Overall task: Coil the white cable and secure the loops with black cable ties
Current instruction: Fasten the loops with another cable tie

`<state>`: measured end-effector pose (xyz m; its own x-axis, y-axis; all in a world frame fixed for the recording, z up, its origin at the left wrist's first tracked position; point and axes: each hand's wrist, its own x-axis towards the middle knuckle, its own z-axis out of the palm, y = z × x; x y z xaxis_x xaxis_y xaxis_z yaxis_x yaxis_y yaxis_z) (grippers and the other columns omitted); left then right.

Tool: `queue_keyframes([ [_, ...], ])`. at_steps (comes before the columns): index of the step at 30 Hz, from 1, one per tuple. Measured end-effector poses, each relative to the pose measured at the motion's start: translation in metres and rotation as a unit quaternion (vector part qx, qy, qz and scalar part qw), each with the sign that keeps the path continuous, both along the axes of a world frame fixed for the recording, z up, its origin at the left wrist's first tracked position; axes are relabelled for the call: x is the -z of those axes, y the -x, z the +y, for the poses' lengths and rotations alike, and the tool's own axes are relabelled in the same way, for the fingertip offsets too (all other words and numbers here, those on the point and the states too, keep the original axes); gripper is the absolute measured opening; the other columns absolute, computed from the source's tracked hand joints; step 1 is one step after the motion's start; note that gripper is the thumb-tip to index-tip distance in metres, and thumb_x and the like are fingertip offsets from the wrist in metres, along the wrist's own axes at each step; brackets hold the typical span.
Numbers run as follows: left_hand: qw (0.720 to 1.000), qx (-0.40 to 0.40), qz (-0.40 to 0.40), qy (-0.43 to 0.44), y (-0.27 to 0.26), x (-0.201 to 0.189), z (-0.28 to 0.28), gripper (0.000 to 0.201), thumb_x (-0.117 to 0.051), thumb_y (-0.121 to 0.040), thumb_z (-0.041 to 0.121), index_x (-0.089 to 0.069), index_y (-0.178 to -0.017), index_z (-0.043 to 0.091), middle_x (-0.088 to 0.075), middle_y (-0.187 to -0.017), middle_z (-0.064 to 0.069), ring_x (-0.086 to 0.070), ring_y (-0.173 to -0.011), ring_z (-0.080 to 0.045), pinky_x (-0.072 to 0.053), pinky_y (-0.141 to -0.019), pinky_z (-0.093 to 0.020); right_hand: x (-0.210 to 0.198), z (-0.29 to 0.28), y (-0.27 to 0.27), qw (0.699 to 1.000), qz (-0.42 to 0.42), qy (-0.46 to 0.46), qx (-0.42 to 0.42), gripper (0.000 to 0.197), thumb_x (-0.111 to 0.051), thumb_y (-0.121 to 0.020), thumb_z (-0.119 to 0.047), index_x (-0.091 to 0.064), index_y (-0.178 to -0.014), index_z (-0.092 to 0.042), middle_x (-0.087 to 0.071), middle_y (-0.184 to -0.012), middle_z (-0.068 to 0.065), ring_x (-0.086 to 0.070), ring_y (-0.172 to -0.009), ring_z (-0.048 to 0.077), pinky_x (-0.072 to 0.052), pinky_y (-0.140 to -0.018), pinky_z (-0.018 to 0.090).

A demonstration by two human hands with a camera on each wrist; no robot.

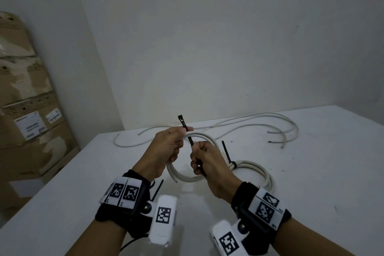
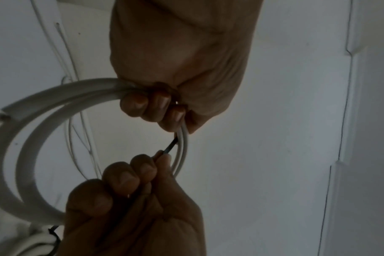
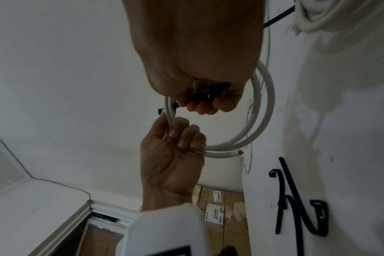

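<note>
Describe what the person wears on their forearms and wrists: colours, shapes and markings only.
Both forearms are bare, with no sleeves. Each wrist carries a black band wrapped by a white strap printed with square black-and-white code markers. A white, rounded box-shaped camera housing hangs from each band on a metal pivot, bearing its own square marker. A thin black cable trails from the left unit. The right hand wears a ring.

Hidden inside the right hand (image 1: 204, 159) — the tail of the black cable tie (image 1: 185, 129). Covered by the left hand (image 1: 166, 147) — part of the white coil (image 1: 188, 177). Too small to read: labels on the cardboard boxes (image 1: 29, 97), themselves cut by the left edge.
</note>
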<state>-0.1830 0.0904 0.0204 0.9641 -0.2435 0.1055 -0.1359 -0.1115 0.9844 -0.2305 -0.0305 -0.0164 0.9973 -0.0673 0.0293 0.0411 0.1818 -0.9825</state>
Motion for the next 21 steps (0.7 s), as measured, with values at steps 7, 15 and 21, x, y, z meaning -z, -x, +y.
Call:
queue_keyframes([
  [7, 0.999, -0.016, 0.013, 0.027, -0.003, 0.009, -0.005, 0.020, -0.050, -0.097, 0.018, -0.070, -0.103, 0.018, -0.032, -0.051, 0.009, -0.024, -0.046, -0.007, -0.020, -0.042, -0.020, 0.004, 0.004, 0.015, 0.998, -0.013, -0.055, 0.026, 0.013, -0.058, -0.092, -0.008, -0.047, -0.099, -0.007, -0.064, -0.065, 0.009, -0.059, -0.054, 0.018, -0.047, -0.047, 0.024],
  [15, 0.999, -0.031, 0.028, 0.032, -0.003, 0.016, -0.006, 0.017, -0.053, -0.096, 0.020, -0.067, -0.103, 0.017, -0.036, -0.051, 0.008, -0.025, -0.047, -0.009, -0.020, -0.042, -0.021, 0.005, -0.006, 0.028, 0.996, -0.080, -0.045, -0.002, 0.008, -0.055, -0.092, -0.003, -0.057, -0.099, -0.004, -0.068, -0.065, 0.011, -0.065, -0.062, 0.025, -0.052, -0.055, 0.027],
  [21, 0.999, -0.015, 0.011, 0.045, 0.002, 0.016, -0.007, 0.017, -0.052, -0.095, 0.018, -0.066, -0.104, 0.014, -0.033, -0.055, 0.005, -0.026, -0.049, -0.010, -0.020, -0.048, -0.025, 0.002, -0.018, 0.032, 0.991, -0.126, -0.020, -0.047, 0.009, -0.055, -0.094, -0.008, -0.061, -0.098, -0.003, -0.073, -0.080, 0.014, -0.070, -0.077, 0.028, -0.053, -0.073, 0.038],
])
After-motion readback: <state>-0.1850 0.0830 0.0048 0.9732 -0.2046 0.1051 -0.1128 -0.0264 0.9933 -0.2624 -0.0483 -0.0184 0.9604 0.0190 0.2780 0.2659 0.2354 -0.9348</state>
